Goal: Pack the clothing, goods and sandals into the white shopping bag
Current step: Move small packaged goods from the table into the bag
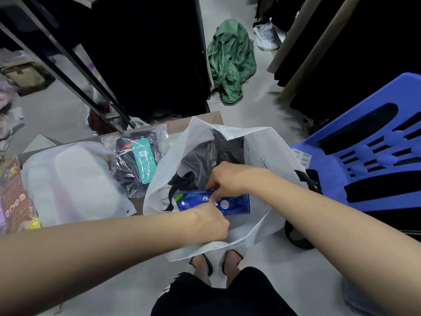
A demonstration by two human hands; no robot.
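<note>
The white shopping bag (268, 151) stands open on the floor in front of me, with dark clothing inside. A shiny blue packet (234, 205) lies across its mouth. My right hand (230, 179) pinches the packet's top edge from above. My left hand (213, 221) grips its near edge. On the low table (205, 120) to the left lie a white pouch with pale sandals (75, 181), a clear bag of dark clothing with a teal tag (136, 160), and a red packet (14, 199).
A blue plastic chair (369, 151) stands close on the right, with a black bag strap (307, 181) beside it. A green cloth (230, 62) lies on the floor beyond. Dark garment racks (148, 53) hang behind the table. My feet (216, 263) are just below the bag.
</note>
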